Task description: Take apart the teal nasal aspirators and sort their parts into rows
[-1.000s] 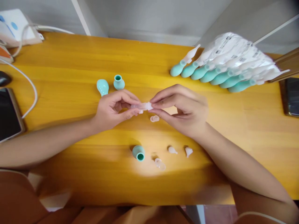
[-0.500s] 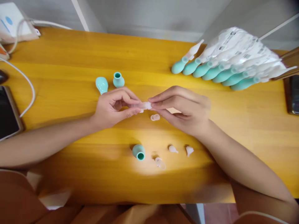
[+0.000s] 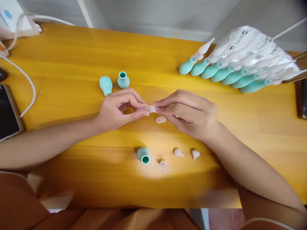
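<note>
My left hand [image 3: 122,108] pinches one end of a small translucent plastic nozzle [image 3: 152,109] between thumb and fingers. At its other end, the thumb and fingertips of my right hand [image 3: 189,111] close on it, hiding that end. Just below lies a small clear plastic piece [image 3: 161,119] on the table. Behind my left hand are a glossy teal bulb [image 3: 106,84], partly covered by that hand, and an upright teal bulb [image 3: 123,80] with its mouth facing up. Nearer to me, another teal bulb [image 3: 143,155] lies with its mouth toward me.
Right of the near bulb are a clear plastic piece [image 3: 165,166] and two small whitish tips, one rounded [image 3: 178,152] and one pointed [image 3: 195,155]. A row of teal bulbs with white nozzles [image 3: 223,75] leans by a plastic bag [image 3: 251,44]. A dark-screened device [image 3: 9,111] and cable [image 3: 32,86] are left.
Both hands keep their hold on the nozzle, and the right fingertips now sit slightly further over its end. The whole view has shifted a little; the things on the table stay put.
</note>
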Demonstrator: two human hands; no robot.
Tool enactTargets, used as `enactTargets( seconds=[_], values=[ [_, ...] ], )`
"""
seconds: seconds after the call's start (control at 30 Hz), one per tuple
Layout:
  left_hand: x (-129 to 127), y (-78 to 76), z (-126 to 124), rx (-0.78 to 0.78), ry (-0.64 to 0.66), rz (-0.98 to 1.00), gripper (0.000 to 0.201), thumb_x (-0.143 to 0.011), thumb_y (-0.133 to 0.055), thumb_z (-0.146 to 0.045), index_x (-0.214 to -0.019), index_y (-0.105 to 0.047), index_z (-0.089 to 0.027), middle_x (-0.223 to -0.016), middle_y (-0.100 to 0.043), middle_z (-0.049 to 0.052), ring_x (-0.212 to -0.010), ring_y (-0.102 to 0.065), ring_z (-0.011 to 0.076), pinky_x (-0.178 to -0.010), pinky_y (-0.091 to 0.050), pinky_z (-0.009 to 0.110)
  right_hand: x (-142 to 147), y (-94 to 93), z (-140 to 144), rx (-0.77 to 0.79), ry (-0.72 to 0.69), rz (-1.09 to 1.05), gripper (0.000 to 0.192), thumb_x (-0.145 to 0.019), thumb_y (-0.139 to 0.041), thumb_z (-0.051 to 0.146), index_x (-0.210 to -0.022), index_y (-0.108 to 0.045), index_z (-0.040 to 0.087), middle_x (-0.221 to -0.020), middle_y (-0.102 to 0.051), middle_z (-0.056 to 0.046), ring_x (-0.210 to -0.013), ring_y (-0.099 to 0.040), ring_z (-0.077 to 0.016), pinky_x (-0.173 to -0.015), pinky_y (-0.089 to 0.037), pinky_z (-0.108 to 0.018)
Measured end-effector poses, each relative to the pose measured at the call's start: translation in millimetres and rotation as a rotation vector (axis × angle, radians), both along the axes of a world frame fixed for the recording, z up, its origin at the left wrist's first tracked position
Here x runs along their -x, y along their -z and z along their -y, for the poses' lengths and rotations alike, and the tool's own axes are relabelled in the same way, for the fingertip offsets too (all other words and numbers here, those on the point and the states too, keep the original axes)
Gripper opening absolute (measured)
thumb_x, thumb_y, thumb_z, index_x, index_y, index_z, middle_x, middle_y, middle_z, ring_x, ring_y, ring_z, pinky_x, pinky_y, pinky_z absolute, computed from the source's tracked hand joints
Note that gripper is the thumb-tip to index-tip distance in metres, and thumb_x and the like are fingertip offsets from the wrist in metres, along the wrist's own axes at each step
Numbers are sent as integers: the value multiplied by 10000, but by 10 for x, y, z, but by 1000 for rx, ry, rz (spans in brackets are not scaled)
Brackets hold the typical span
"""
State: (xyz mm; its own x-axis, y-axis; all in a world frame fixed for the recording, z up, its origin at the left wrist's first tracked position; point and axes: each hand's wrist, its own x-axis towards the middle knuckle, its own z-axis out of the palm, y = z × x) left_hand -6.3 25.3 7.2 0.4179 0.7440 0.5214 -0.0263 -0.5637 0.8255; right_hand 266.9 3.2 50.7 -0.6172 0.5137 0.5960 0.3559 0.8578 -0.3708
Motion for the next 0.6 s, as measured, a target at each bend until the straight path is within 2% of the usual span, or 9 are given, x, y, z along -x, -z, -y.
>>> enactTargets(
  seconds=[0.13,0.4,0.6],
  values=[
    [-2,11,1,29,-14,-10,177,-925,-963,-339,-922,-817,-239,-953,-828,41,-808,-783,172,-724,-668,330,-1,19,8,19,12,7,203,-1058,-760,135,-1200,-823,266,-1201,-868,-79,-1028,-848,-239,-884,-720,-385],
    [-1,25,14,96,-2,20,198,-917,-975,-361,-924,-823,-234,-986,-833,45,-847,-794,179,-793,-685,355,13,7,36,122,66,-52,162,-1070,-760,175,-1110,-849,304,-1132,-879,-55,-997,-865,-231,-814,-737,-374],
    [2,22,8,208,105,86,197,-923,-975,-337,-955,-818,-223,-1041,-838,53,-861,-820,175,-764,-695,316,16,28,39,162,64,-108,147,-1032,-815,167,-1062,-864,302,-1050,-880,-41,-937,-876,-220,-768,-728,-333]
  ],
)
